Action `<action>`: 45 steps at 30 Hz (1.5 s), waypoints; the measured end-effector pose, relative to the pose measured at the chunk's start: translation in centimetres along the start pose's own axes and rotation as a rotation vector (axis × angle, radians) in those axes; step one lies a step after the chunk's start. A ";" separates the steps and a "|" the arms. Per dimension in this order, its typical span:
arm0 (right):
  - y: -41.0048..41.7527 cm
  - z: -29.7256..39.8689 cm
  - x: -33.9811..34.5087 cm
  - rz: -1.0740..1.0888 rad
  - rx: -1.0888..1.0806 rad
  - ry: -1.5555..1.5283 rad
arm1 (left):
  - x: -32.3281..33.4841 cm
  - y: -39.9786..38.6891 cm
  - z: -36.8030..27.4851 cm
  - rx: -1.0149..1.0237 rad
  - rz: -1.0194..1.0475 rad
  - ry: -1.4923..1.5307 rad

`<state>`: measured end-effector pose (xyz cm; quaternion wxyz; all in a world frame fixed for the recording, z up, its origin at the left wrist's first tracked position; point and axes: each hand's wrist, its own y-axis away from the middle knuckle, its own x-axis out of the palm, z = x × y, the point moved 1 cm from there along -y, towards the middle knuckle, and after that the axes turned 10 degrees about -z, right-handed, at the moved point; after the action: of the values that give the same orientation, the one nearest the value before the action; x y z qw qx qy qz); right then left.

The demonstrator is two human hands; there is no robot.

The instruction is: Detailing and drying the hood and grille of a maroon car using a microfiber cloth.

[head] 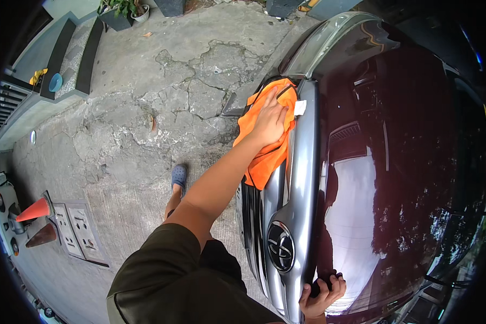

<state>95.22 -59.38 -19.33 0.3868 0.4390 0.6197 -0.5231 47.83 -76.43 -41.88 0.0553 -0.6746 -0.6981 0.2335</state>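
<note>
My left hand point(270, 119) presses an orange microfibre cloth point(263, 162) with dark edging against the front of a dark red car, near its headlight point(308, 60). The fingers lie spread over the bunched cloth, and a white tag point(300, 107) sticks out on its hood side. Beneath the cloth, part of the silver grille trim point(301, 194) is hidden. Lower down, my right hand point(324, 297) rests its bent fingers on the front edge of the glossy hood point(413, 133), with nothing seen in it. Between the hands sits a Toyota emblem point(280, 246).
Cracked concrete point(125, 133) lies beside the car, with my foot in a blue clog point(178, 176) on it. At left stand an orange traffic cone point(36, 209) and a white vehicle point(4, 214). A blue bowl point(55, 82) sits on a step; potted plants point(119, 12) stand farther back.
</note>
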 end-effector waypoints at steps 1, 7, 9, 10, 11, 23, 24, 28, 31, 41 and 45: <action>-0.4 0.1 -0.1 -0.021 0.043 -0.044 | 0.0 -1.6 0.9 -0.022 0.041 -0.039; -10.2 -0.2 -0.4 -0.085 0.035 -0.074 | 0.5 3.3 0.1 -0.489 -0.089 0.265; -11.4 -1.4 1.0 -0.081 0.024 -0.035 | 0.9 7.8 -2.3 -0.298 -0.173 0.206; -11.5 -1.7 1.8 -0.062 0.046 -0.020 | 0.4 9.6 -2.9 -0.279 -0.152 0.305; -11.4 -1.8 2.4 -0.043 0.072 -0.004 | -0.2 9.8 -3.5 -0.219 -0.210 0.336; -11.2 -0.4 1.7 -0.031 0.131 0.094 | 3.1 -16.7 0.3 -0.416 -0.071 0.791; -11.0 -0.4 1.3 -0.027 0.144 0.114 | 2.7 -17.0 -0.5 -0.529 0.048 0.863; -10.4 -0.2 0.7 -0.026 0.151 0.119 | 1.9 -18.1 -0.5 -0.212 -0.082 0.504; -10.7 0.1 0.2 -0.033 0.167 0.120 | 4.0 -22.7 -1.9 -0.125 -0.086 0.436; -10.4 0.2 -0.1 -0.033 0.148 0.152 | 15.6 -45.0 -5.3 -0.157 0.036 -0.146; -11.3 0.3 -0.1 -0.045 0.161 0.135 | 14.7 -43.5 -4.7 -0.166 -0.014 -0.135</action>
<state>84.53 -60.41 -15.84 0.2958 0.4891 0.6100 -0.5488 8.62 -60.14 -23.79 -0.0461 -0.6548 -0.7218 0.2193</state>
